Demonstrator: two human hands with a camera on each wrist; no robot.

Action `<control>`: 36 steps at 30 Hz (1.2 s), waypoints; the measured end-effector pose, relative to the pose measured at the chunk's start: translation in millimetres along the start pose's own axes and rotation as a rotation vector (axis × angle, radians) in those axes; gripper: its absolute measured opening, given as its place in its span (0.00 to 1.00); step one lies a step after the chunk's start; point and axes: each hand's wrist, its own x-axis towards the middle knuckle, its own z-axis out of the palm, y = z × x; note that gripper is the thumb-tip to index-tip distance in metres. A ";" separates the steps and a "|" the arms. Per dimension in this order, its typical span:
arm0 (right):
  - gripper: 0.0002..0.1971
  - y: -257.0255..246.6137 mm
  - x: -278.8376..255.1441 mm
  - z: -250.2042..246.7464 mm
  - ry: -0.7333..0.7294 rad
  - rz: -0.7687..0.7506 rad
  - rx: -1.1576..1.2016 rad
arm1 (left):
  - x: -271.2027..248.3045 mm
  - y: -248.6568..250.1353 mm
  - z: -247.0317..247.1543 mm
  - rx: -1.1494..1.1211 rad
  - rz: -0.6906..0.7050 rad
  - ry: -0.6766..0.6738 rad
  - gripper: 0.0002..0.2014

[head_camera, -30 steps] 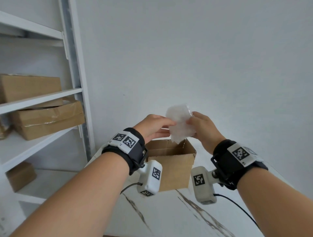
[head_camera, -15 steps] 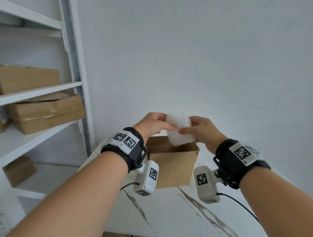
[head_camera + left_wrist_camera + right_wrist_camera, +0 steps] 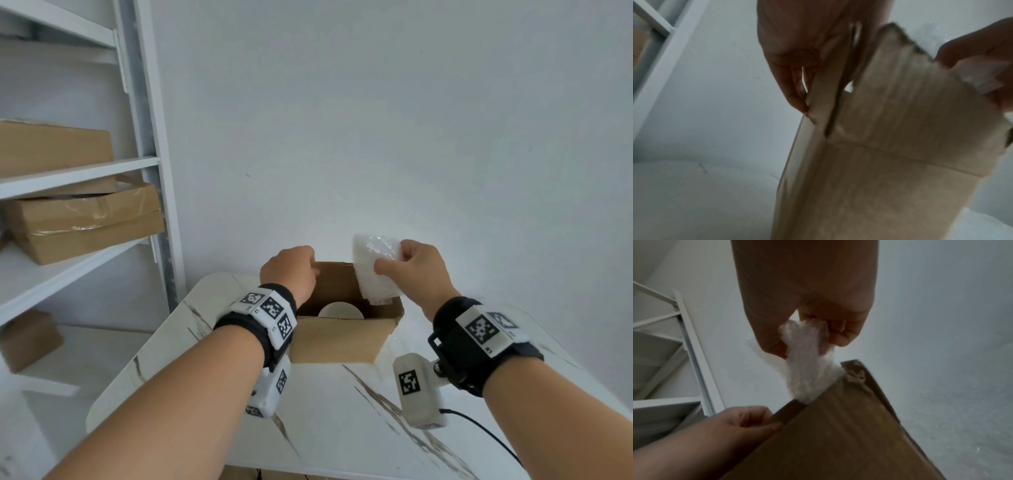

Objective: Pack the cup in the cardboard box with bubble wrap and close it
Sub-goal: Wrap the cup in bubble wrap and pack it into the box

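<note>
The right hand (image 3: 412,270) has its grip closed on a crumpled piece of bubble wrap (image 3: 376,269), pinched between thumb and curled fingers (image 3: 840,332). The wrap hangs down from the hand, and its lower end dips just inside the right side of the box (image 3: 339,337), touching or nearly touching the rim there.

The left hand (image 3: 289,270) grips the upright left flap (image 3: 826,91) of the box, thumb on one face and fingers on the other, as the left wrist view shows. That hand sits at the far left corner of the opening.

The box is plain brown cardboard, open at the top, with its flaps standing up. Inside it, low down, the round white rim of the cup (image 3: 340,310) shows; only the top of the cup is visible, the rest hidden by the near wall. Whether any wrap already lies under or round the cup cannot be told.

The box stands on a white marble-patterned desk (image 3: 329,411), towards its far edge by the wall.

To the left is a white shelf unit (image 3: 78,174) holding several closed cardboard boxes (image 3: 85,219) on its levels, one of them taped.
</note>
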 end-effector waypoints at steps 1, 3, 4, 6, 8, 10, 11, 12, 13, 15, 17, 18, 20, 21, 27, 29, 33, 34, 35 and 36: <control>0.16 0.3 -0.2 -0.6 0.029 -0.019 -0.045 | -1.4 1.2 2.8 -0.012 0.016 0.036 0.07; 0.18 1.4 -3.6 -0.6 0.098 -0.049 -0.185 | -3.1 0.1 8.0 -0.040 0.052 0.064 0.06; 0.18 3.2 -6.6 -0.7 0.118 -0.057 -0.262 | -3.6 -1.4 9.5 -0.058 0.064 0.065 0.06; 0.17 9.0 -11.1 0.3 0.127 -0.066 -0.409 | -3.6 -4.8 9.1 -0.114 0.068 0.044 0.06; 0.17 15.4 -14.9 2.0 0.115 -0.062 -0.486 | -2.2 -8.0 7.9 -0.177 0.065 -0.010 0.05; 0.17 18.9 -15.5 3.8 0.123 -0.067 -0.501 | 0.4 -9.7 7.4 -0.205 0.080 -0.078 0.06; 0.18 18.8 -14.4 4.7 0.121 -0.069 -0.492 | 2.7 -10.1 7.1 -0.205 0.081 -0.118 0.08; 0.20 17.7 -12.4 6.2 0.110 -0.069 -0.466 | 5.5 -10.6 6.7 -0.206 0.072 -0.156 0.10; 0.21 15.8 -10.0 8.1 0.096 -0.065 -0.433 | 8.3 -11.6 6.5 -0.212 0.057 -0.188 0.14; 0.22 12.4 -4.8 13.4 0.083 -0.050 -0.390 | 12.4 -14.4 6.4 -0.242 0.031 -0.226 0.19; 0.22 11.7 -1.0 19.1 0.096 -0.039 -0.429 | 12.7 -18.7 7.7 -0.273 0.019 -0.245 0.20; 0.21 12.1 -0.1 21.5 0.090 -0.035 -0.463 | 11.6 -21.4 9.1 -0.283 0.018 -0.253 0.20; 0.19 11.5 -0.4 26.3 0.019 -0.031 -0.527 | 8.1 -26.3 13.3 -0.280 0.020 -0.248 0.19; 0.19 9.6 -1.5 29.8 -0.062 -0.035 -0.547 | 6.7 -27.7 14.7 -0.279 0.022 -0.239 0.19; 0.18 -16.2 0.2 48.9 -0.460 0.142 -0.521 | 7.5 -27.1 14.1 -0.346 0.068 -0.213 0.20; 0.14 -20.0 0.2 50.1 -0.529 0.160 -0.546 | 6.6 -25.9 13.5 -0.418 0.070 -0.202 0.20; 0.24 -9.6 -9.9 71.8 -0.571 0.164 -0.492 | 1.7 -14.8 13.0 -0.455 0.156 -0.214 0.19; 0.23 -6.9 -12.4 78.3 -0.540 0.166 -0.492 | 1.3 -11.8 12.5 -0.452 0.175 -0.217 0.20; 0.21 -3.7 -15.0 85.5 -0.513 0.167 -0.520 | 0.7 -10.0 12.6 -0.452 0.185 -0.222 0.20; 0.19 -0.8 -15.8 89.3 -0.499 0.145 -0.590 | 0.8 -9.3 11.9 -0.449 0.192 -0.228 0.19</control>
